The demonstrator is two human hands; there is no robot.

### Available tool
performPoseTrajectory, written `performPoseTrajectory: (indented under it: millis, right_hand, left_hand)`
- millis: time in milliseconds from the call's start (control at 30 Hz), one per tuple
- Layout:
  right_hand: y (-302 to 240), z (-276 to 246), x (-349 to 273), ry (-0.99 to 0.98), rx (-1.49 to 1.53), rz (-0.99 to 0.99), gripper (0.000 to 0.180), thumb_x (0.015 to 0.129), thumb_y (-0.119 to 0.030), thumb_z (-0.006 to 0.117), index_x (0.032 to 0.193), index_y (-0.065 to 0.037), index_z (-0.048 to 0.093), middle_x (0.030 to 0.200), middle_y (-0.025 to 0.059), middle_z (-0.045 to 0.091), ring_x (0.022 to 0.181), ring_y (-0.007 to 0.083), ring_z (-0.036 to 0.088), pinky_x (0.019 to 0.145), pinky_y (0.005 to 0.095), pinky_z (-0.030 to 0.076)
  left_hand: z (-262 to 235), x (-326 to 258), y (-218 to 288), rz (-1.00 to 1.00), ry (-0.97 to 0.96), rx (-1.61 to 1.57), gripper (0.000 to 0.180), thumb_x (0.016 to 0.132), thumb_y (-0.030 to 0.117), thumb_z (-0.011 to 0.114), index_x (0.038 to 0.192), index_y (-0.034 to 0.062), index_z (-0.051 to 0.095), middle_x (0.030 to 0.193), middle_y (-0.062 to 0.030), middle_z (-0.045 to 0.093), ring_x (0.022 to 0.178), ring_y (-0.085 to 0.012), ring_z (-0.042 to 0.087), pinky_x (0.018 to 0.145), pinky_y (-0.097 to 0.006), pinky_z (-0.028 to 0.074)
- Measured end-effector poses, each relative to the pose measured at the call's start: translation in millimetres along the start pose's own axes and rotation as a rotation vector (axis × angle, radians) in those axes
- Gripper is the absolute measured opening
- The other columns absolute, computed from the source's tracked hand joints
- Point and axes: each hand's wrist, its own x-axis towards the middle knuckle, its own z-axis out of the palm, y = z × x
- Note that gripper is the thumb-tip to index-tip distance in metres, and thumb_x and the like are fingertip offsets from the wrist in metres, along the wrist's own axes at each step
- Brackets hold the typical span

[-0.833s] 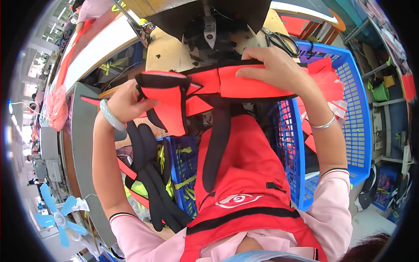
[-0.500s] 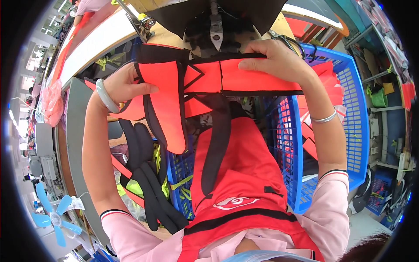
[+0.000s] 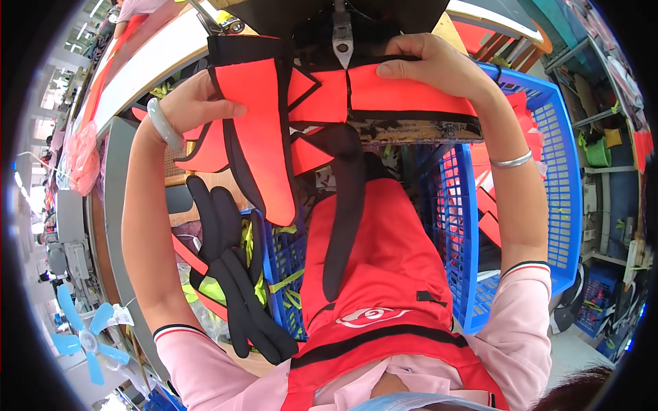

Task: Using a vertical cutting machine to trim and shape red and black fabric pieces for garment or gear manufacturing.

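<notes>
My left hand (image 3: 199,106) grips the left side of an orange fabric piece with black trim (image 3: 264,130), whose flap hangs down over the table edge. My right hand (image 3: 432,65) presses the right part of the same orange piece flat on the worn wooden table edge (image 3: 404,130). The piece lies under the presser foot (image 3: 341,38) of a black sewing machine at the top. A black strap (image 3: 343,219) hangs from the fabric down over my red apron (image 3: 384,274).
A blue plastic crate (image 3: 555,185) with orange pieces stands at my right. A second blue crate (image 3: 284,267) with yellow-green scraps sits by my left knee, black padded strips (image 3: 233,281) draped beside it. A blue fan (image 3: 86,335) stands lower left. Shelves line the far right.
Both hands have lifted the orange piece up and pushed it away from me, under the sewing machine's foot; the left flap now hangs lower and wider.
</notes>
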Motion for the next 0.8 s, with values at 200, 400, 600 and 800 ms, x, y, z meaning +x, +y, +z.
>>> performPoseTrajectory:
  millis: [200, 400, 600, 800]
  right_hand:
    - [-9, 1, -8, 0.029, -0.01, -0.034, 0.037, 0.087, -0.039, 0.071, 0.09, -0.003, 0.066, 0.068, 0.0017, 0.054, 0.068, 0.011, 0.049, 0.064, 0.0285, 0.042]
    - [-3, 0, -6, 0.041, -0.027, 0.002, 0.03, 0.09, -0.031, 0.07, 0.091, -0.003, 0.062, 0.074, -0.0017, 0.052, 0.072, 0.0071, 0.046, 0.065, 0.0246, 0.041]
    - [5, -38, -46, 0.106, 0.05, 0.158, 0.031, 0.093, -0.029, 0.065, 0.104, 0.0, 0.063, 0.089, -0.0002, 0.06, 0.082, 0.007, 0.054, 0.071, 0.0246, 0.044]
    - [-14, 30, -98, -0.325, 0.004, 0.049, 0.032, 0.088, -0.023, 0.069, 0.106, 0.002, 0.062, 0.086, 0.0119, 0.064, 0.082, 0.0193, 0.059, 0.078, 0.0326, 0.048]
  left_hand:
    - [4, -8, -3, 0.008, 0.026, -0.042, 0.04, 0.085, 0.006, 0.069, 0.123, 0.0012, 0.058, 0.109, -0.0032, 0.067, 0.099, -0.0113, 0.06, 0.093, -0.029, 0.048]
    - [-1, 1, 0, -0.005, 0.007, 0.028, 0.038, 0.087, 0.007, 0.068, 0.123, 0.0009, 0.058, 0.108, -0.0023, 0.067, 0.098, -0.0107, 0.06, 0.091, -0.029, 0.049]
    - [-14, -43, -36, -0.028, 0.102, -0.152, 0.041, 0.086, 0.0, 0.07, 0.124, 0.0005, 0.057, 0.114, -0.0026, 0.066, 0.103, -0.0115, 0.061, 0.093, -0.03, 0.05]
    - [29, -121, -40, -0.041, 0.106, -0.14, 0.043, 0.081, -0.009, 0.069, 0.122, 0.0013, 0.058, 0.111, -0.0038, 0.066, 0.1, -0.0121, 0.062, 0.088, -0.03, 0.051]
